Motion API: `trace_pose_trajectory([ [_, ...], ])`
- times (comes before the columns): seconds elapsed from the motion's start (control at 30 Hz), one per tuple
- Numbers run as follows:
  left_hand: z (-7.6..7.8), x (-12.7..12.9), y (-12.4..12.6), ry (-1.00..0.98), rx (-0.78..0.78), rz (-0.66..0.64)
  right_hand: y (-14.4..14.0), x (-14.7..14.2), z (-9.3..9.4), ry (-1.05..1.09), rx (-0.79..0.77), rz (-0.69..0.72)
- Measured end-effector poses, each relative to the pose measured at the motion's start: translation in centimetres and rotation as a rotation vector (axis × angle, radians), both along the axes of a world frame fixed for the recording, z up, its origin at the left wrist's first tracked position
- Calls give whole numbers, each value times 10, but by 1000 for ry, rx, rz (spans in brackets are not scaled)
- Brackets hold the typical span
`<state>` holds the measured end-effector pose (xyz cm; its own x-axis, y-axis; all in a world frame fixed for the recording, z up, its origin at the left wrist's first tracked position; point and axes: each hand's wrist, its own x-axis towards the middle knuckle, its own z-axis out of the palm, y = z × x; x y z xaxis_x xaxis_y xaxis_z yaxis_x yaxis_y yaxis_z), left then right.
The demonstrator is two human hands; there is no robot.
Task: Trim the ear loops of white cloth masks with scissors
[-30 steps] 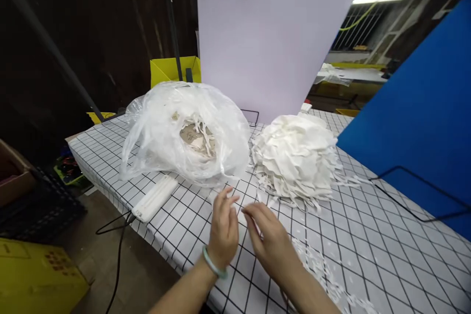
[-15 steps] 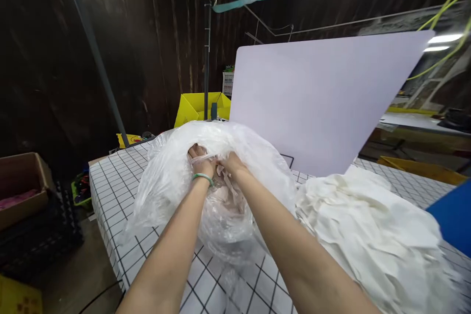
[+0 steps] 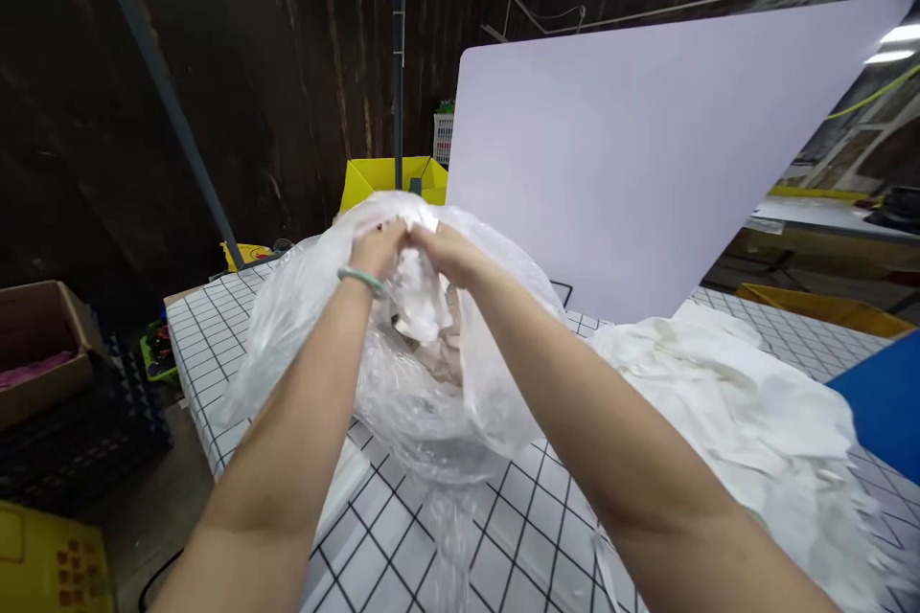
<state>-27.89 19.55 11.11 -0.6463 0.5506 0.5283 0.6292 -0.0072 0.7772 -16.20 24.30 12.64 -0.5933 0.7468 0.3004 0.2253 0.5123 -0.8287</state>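
Here, at the frame's centre, both hands meet at the top of a crumpled clear plastic bag point(image 3: 424, 374) on the black-gridded white tabletop point(image 3: 216, 345): left hand point(image 3: 378, 247) and right hand point(image 3: 444, 254), fingers pinched on white scraps point(image 3: 417, 292), apparently lifting them clear.

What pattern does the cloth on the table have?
The white table cloth has a grid of thin black lines, seen best in the head view.

left hand point(image 3: 378, 247), right hand point(image 3: 446, 254), arms outstretched, fingertips meeting, pinched
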Motion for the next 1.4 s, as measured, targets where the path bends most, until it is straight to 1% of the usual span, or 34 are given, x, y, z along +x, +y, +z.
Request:
trace_pose_trajectory([
  [0.07,35,9,-16,-45,66,-72,-15,7,33,67,-24,87],
  [0.1,49,16,-27,-83,121,-140,-25,13,47,130,-3,143],
  [0.13,59,25,-40,-150,218,-231,-37,21,59,192,49,190],
  [0.17,65,36,-54,-216,322,-321,-51,31,68,251,124,224],
  [0.2,67,49,-70,-267,428,-410,-65,43,73,294,205,244],
  [0.23,65,64,-86,-296,530,-482,-81,57,74,320,272,250],
  [0.27,60,80,-103,-285,602,-548,-97,71,70,346,317,241],
  [0.3,52,96,-121,-244,637,-612,-114,86,61,369,338,216],
  [0.33,39,113,-140,-200,640,-658,-133,101,46,388,343,183],
  [0.37,23,129,-159,-159,620,-684,-153,116,26,417,340,145],
  [0.4,4,144,-178,-163,560,-695,-174,130,0,450,302,103],
  [0.47,-44,167,-212,-245,384,-692,-215,155,-63,454,143,13],
  [0.53,-95,177,-238,-306,90,-637,-247,177,-125,316,-140,-33],
  [0.57,-118,178,-246,-313,-82,-631,-257,188,-149,214,-299,-53],
  [0.6,-136,176,-253,-295,-249,-649,-263,198,-167,99,-423,-49],
  [0.63,-150,173,-258,-259,-383,-650,-266,210,-177,-18,-509,-38],
  [0.67,-158,169,-263,-207,-473,-634,-265,222,-180,-134,-577,-23],
  [0.7,-162,165,-266,-135,-511,-593,-261,234,-177,-236,-626,-7],
  [0.73,-163,162,-270,-49,-501,-524,-256,246,-170,-324,-653,17],
  [0.77,-163,159,-273,41,-462,-441,-249,257,-161,-384,-644,27],
  [0.8,-162,157,-277,124,-412,-359,-242,265,-152,-417,-594,4],
  [0.83,-162,155,-279,187,-365,-288,-234,271,-146,-426,-507,-51],
  [0.9,-166,153,-280,239,-293,-189,-221,271,-144,-376,-248,-229],
  [0.93,-171,152,-277,228,-262,-156,-214,265,-147,-330,-109,-306],
  [0.97,-177,150,-271,197,-225,-126,-207,255,-152,-278,10,-351],
  [1.0,-182,147,-262,152,-194,-96,-200,243,-158,-232,104,-365],
  [1.07,-186,140,-238,63,-167,-51,-185,214,-168,-162,213,-336],
  [1.1,-185,137,-224,37,-173,-42,-178,200,-170,-138,234,-315],
  [1.17,-176,136,-201,51,-218,-56,-168,180,-168,-88,251,-275],
  [1.23,-164,147,-189,134,-275,-122,-164,176,-162,-20,254,-260],
  [1.3,-157,169,-192,234,-352,-237,-167,187,-160,63,231,-302],
  [1.4,-158,205,-212,375,-507,-441,-179,215,-171,154,115,-420],
])
